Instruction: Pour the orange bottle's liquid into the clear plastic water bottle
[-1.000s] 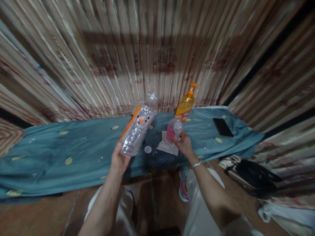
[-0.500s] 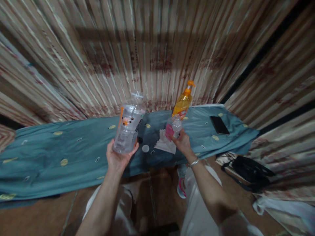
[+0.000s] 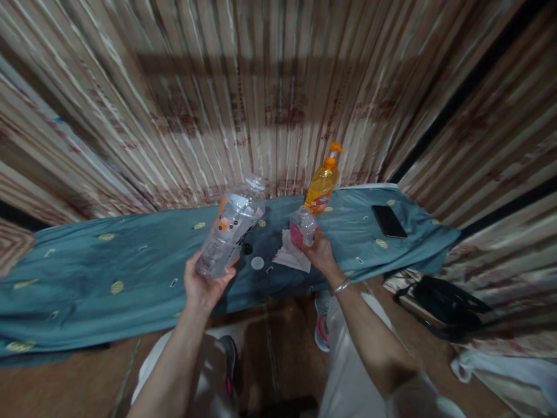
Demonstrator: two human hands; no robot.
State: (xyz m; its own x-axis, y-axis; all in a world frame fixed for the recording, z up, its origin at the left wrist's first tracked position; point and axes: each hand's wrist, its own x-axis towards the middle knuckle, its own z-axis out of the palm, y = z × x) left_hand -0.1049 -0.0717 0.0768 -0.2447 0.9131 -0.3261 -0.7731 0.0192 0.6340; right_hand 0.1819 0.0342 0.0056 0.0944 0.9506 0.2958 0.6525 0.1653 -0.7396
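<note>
A large clear bottle with an orange and grey label is gripped near its base by my left hand, its open neck tilted up and right. My right hand is closed around a small clear bottle with a pink label. Behind the small bottle stands a yellow pump bottle with an orange pump. Between my hands lie a white round disc, a small black object and a crinkle-edged pale cloth or wipe.
The surface is covered with a teal patterned cloth. At its right lies a black phone. Striped curtains hang behind. A black bag rests at lower right.
My left hand has moved slightly left and the large bottle leans further right. The small bottle has shifted a little left and down with my right hand.
</note>
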